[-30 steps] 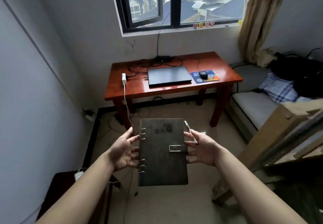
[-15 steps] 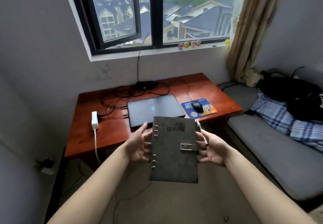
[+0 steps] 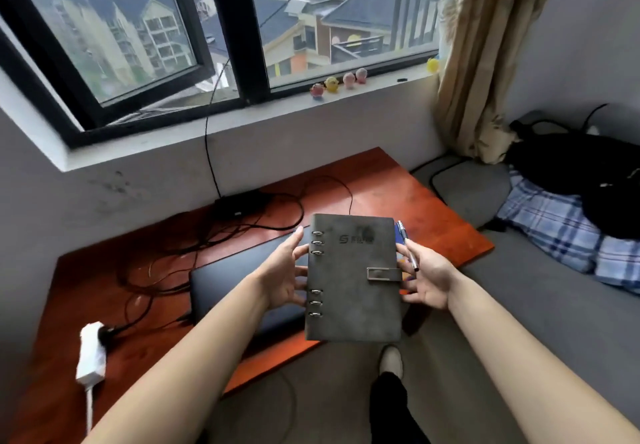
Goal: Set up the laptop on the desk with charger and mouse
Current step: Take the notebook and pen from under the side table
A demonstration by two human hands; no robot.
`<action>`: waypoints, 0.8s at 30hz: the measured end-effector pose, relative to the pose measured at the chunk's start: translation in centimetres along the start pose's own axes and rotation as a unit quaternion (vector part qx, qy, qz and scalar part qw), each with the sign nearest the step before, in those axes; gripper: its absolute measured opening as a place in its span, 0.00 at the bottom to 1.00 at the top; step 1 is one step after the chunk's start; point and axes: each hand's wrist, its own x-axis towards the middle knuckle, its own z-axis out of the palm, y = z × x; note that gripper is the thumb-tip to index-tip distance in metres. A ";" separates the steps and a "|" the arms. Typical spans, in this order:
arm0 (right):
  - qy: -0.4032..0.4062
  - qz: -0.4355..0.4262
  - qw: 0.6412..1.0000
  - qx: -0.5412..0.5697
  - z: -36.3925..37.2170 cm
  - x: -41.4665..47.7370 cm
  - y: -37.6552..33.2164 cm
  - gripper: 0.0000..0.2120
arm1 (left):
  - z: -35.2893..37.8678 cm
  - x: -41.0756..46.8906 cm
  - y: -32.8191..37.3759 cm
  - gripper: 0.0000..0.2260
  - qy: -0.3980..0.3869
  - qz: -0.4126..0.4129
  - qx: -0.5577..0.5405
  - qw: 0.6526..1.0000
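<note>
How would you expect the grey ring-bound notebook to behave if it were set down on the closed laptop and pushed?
The notebook spans between the left hand and right hand without sagging, so it is probably stiff. Its matte, suede-like cover would likely drag rather than slide on the laptop. The clasp looks shut, so it should stay closed.

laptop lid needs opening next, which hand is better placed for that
Left, probably. The left hand hangs right over the closed laptop and only steadies the notebook at its ring side. The right hand is off beyond the notebook's clasp edge, with a pen in its grip.
</note>
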 end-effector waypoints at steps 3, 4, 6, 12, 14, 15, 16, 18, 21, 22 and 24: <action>-0.009 0.010 1.000 0.012 -2.8 6.8 -4.4 0.23 | 0.8 6.9 4.4 0.30 0.016 -0.008 0.004 1.000; -0.007 0.011 1.000 0.012 -3.7 9.2 -6.6 0.23 | 1.3 9.6 6.2 0.30 0.026 -0.006 -0.003 1.000; 0.006 0.022 1.000 -0.002 -5.3 13.3 -10.7 0.23 | 2.6 14.1 9.5 0.29 0.047 -0.011 -0.013 0.999; 0.035 0.047 0.996 -0.066 -9.4 22.7 -19.9 0.18 | 6.1 24.6 15.1 0.26 0.092 -0.045 -0.076 0.992; 0.045 0.063 0.993 -0.089 -10.5 25.6 -21.9 0.19 | 7.0 27.7 16.0 0.24 0.106 -0.056 -0.108 0.987; 0.053 0.070 0.991 -0.104 -11.1 27.0 -22.7 0.19 | 7.5 29.2 16.2 0.24 0.114 -0.064 -0.121 0.984; 0.061 0.075 0.989 -0.114 -11.7 28.6 -23.1 0.19 | 7.9 30.9 16.3 0.24 0.119 -0.070 -0.139 0.981; 0.075 0.083 0.985 -0.133 -12.7 31.0 -23.6 0.21 | 8.6 33.6 16.2 0.26 0.126 -0.082 -0.158 0.976; 0.097 0.096 0.979 -0.154 -14.2 34.8 -24.5 0.24 | 9.6 37.8 16.4 0.30 0.134 -0.109 -0.169 0.970; 0.100 0.091 0.978 -0.157 -14.5 35.5 -24.5 0.23 | 9.7 38.7 16.1 0.31 0.134 -0.111 -0.180 0.968; 0.117 0.075 0.975 -0.172 -14.9 36.7 -24.7 0.22 | 9.8 40.1 16.2 0.34 0.127 -0.112 -0.191 0.967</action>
